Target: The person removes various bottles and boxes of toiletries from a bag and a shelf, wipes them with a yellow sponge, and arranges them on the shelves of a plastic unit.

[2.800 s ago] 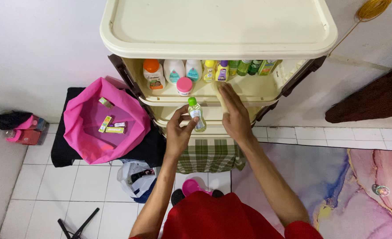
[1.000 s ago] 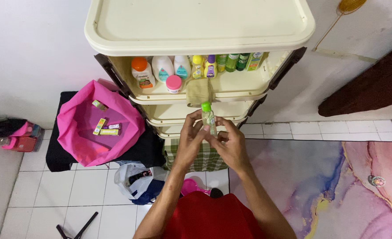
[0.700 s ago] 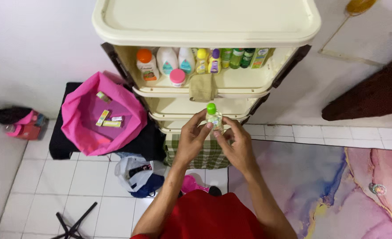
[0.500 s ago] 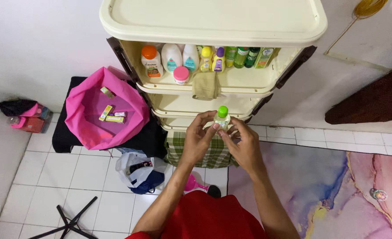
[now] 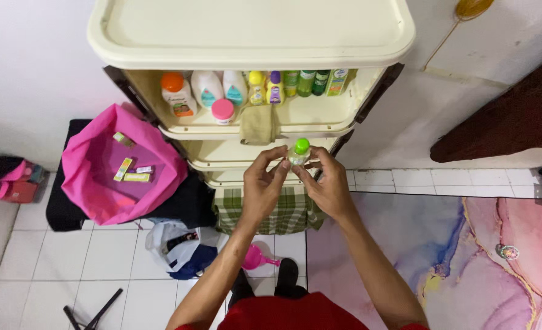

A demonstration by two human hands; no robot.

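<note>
Both hands pinch a small clear bottle (image 5: 298, 154) with a round green cap — left hand (image 5: 263, 189) at 8 o'clock, right hand (image 5: 327, 186) at 4 o'clock — before the cream drawer unit (image 5: 252, 36).

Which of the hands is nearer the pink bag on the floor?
Left. The left hand is on the side of the small green-capped bottle facing the pink bag; the right hand holds the bottle's far side.

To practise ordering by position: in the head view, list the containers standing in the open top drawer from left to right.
Orange-capped white bottle → two white bottles with teal labels → yellow-capped bottle → purple-capped bottle → green bottles.
</note>
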